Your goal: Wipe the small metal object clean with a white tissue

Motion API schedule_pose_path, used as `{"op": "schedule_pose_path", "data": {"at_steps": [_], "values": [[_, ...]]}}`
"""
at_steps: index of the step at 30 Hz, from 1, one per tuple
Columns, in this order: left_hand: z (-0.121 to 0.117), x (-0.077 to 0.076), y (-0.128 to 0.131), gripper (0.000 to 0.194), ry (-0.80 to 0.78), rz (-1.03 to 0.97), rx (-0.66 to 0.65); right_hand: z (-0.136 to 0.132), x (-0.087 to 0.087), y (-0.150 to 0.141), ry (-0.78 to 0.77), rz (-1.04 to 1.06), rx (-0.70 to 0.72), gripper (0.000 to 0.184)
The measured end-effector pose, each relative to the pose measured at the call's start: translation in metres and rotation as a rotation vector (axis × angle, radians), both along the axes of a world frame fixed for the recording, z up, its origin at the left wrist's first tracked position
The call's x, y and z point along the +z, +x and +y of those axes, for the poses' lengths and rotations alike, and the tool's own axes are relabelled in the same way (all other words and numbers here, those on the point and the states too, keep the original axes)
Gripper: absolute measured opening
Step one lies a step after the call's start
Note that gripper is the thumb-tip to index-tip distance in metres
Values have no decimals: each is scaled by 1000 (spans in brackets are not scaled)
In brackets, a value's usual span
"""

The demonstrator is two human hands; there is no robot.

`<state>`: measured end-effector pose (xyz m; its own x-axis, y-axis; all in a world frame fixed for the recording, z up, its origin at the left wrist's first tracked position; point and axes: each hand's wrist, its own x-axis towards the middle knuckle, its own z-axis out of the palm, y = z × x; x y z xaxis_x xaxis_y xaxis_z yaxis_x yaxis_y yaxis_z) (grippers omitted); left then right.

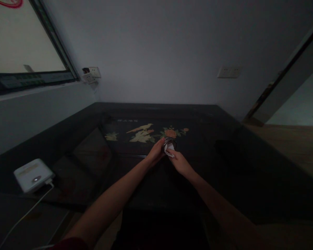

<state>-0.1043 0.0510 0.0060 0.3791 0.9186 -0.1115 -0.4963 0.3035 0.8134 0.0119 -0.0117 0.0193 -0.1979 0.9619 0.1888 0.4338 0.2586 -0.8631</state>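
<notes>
My left hand [155, 152] is closed on the side of a small, shiny, round-rimmed cup [169, 140], held over the dark table. The cup's open side faces up toward me. My right hand [182, 164] pinches a folded white tissue [169, 150], which lies against the cup's near rim and partly inside it. The picture is dim, so whether the cup is metal or glass is unclear. Behind the hands, the glossy black tabletop [156, 187] carries an inlaid picture of a bird and flowers [143, 133].
A white box-shaped device [33, 175] with a white cable [26, 211] plugged in sits at the table's left side. Wall sockets [94, 72] are at the back left, with another pair of sockets [229, 72] at the right. A window [28, 41] is at upper left.
</notes>
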Motion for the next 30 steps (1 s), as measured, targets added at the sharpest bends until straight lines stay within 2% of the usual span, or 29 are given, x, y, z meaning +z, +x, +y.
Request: {"op": "schedule_pose_path", "data": {"at_steps": [4,7,10,13,16,20,25,28,30], "values": [[0,-1,-1,33,-22,16,-10,5,-7,-6,-156,450,-74,41],[1,-1,-1,35,-22,27,-21,5,-9,-9,-166,551,-79,43],[1,-1,-1,34,-18,23,-4,4,-7,-6,-102,354,-59,43],[1,0,-1,31,-19,-4,0,2,-1,2,20,-19,-30,39],[3,-2,1,31,-13,-20,-29,-1,6,9,173,-401,-2,44],[4,-5,2,31,-16,-35,-16,-5,12,11,348,-753,-38,46],[2,-4,1,31,0,-19,-16,-9,12,4,377,-895,-101,41],[2,-4,1,33,23,-38,-31,-10,10,1,316,-859,-106,45],[2,-4,2,34,21,-41,-37,-9,7,1,259,-759,-91,51]]}}
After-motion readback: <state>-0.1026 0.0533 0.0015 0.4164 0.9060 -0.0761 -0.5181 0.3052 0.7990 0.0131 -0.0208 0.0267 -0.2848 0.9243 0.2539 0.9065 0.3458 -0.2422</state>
